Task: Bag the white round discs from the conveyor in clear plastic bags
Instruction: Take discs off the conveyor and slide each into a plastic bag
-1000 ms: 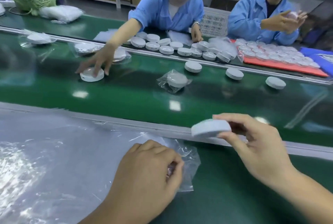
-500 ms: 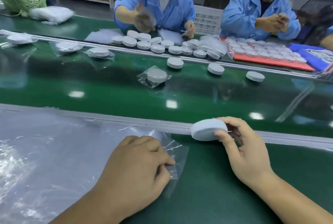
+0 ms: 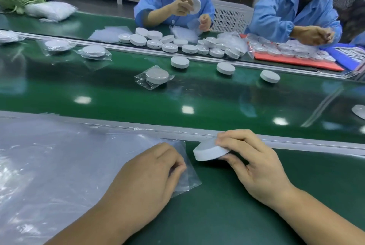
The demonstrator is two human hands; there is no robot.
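Green bench beside rail — left hand apparently pinches clear bag, right hand grips disc alongside.

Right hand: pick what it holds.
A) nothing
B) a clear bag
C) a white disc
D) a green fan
C: the right hand grips the disc by its edge, just above the green table, while the left hand pinches the bag.
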